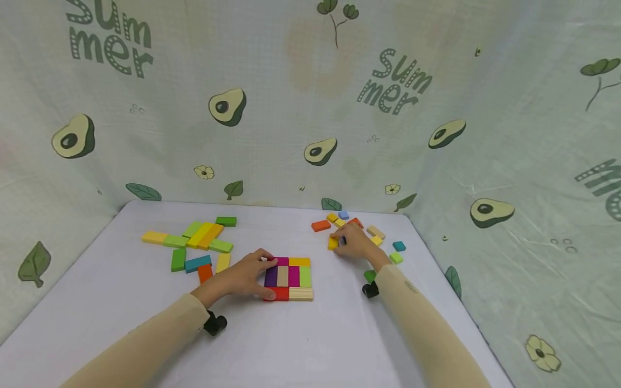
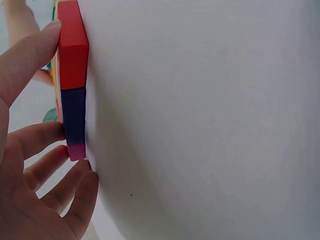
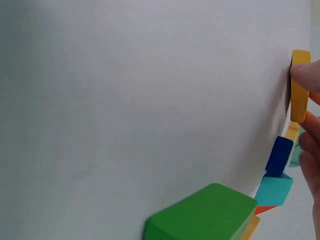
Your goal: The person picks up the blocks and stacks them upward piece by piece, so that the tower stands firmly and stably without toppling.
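"Rectangle (image 1: 305, 277) of coloured wooden blocks, lying flat near the middle of a white table (image 1: 310, 350)."

"How is it laid out?"

"In three rows, fitted closely together. The far row has a magenta block (image 1: 281, 262) and a lemon-yellow block (image 1: 299, 262). The middle row runs dark purple block (image 1: 271, 277), beige block (image 1: 283, 276), a second magenta one, then light green block (image 1: 304, 277). Nearest the person are a red block (image 1: 280, 294) and a pale wood block (image 1: 301, 294)."

"And the hands?"

"From where I stand, the left hand (image 1: 245, 275) spans the rectangle's left side, thumb and fingers spread wide and lightly bent. Its thumb touches the red block; fingertips rest about the purple and magenta ones. The right hand (image 1: 353, 242), well apart from the rectangle, pinches a golden-yellow block (image 1: 332, 243) between thumb and fingers. I can't tell whether that block touches the table."

"What else is there?"

"To the left, a loose cluster with a blue block (image 1: 198, 263) and an orange-red block (image 1: 205, 273) among greens and yellows. Around the right hand, smaller scattered pieces, including a tan block (image 1: 375, 232) and a teal block (image 1: 399, 246). Behind everything hangs a white cloth (image 1: 271, 59) printed with avocados and the word 'summer'"
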The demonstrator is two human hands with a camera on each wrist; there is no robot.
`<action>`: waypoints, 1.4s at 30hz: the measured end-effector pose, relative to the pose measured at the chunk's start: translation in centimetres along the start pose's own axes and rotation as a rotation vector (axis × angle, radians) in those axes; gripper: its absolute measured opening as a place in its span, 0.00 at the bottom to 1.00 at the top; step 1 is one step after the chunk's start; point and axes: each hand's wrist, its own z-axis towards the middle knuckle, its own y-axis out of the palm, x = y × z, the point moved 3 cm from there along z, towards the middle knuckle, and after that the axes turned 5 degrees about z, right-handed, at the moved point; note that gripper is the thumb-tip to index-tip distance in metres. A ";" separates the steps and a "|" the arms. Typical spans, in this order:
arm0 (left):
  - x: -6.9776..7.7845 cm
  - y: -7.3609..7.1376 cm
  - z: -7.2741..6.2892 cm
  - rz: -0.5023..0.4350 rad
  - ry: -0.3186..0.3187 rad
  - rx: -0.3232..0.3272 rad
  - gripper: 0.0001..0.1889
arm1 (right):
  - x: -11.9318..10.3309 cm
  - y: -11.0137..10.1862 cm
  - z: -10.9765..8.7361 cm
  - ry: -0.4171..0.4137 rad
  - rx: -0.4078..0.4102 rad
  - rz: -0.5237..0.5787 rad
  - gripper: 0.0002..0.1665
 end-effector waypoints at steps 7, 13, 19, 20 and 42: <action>0.1 0.0 -0.1 -0.004 -0.012 -0.006 0.48 | -2.1 0.1 -2.1 -0.073 0.001 0.119 0.27; 0.0 0.0 0.0 -0.005 -0.004 -0.005 0.48 | -5.1 0.8 -4.4 -0.117 0.009 0.200 0.27; -0.2 0.1 0.1 -0.003 -0.002 -0.008 0.48 | -8.0 2.2 -5.8 -0.215 -0.029 0.220 0.27; -0.2 0.1 0.1 -0.002 -0.002 -0.009 0.48 | -8.3 2.5 -5.8 -0.232 -0.039 0.217 0.26; 0.1 0.0 0.1 0.008 0.004 -0.018 0.47 | -10.2 4.6 -6.1 -0.231 -0.107 0.132 0.28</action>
